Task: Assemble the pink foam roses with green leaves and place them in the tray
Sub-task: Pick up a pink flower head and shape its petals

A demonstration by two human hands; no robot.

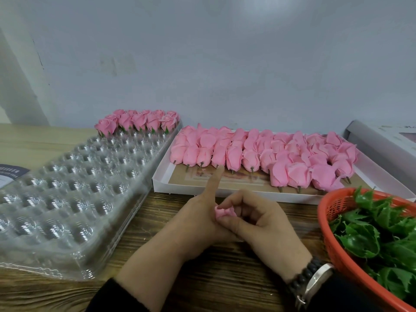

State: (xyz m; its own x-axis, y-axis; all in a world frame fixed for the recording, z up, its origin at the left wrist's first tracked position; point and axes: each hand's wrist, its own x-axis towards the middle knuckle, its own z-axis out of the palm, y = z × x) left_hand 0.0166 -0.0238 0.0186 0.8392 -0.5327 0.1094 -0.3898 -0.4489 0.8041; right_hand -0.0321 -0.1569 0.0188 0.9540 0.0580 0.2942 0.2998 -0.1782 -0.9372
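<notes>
A single pink foam rose is pinched between both hands above the wooden table, mostly hidden by fingers. My left hand holds it with the index finger stretched up. My right hand curls over it from the right. Whether a leaf is on this rose cannot be seen. The clear plastic tray lies at the left, with finished roses with green leaves in its far rows. Loose pink roses on stems fill a white cardboard box. Green leaves lie in an orange basket at the right.
A wooden table carries everything, and a pale wall rises right behind it. A grey-white box lid leans at the far right. A dark printed card peeks out under the tray's left edge. A watch and bead bracelet sit on my right wrist.
</notes>
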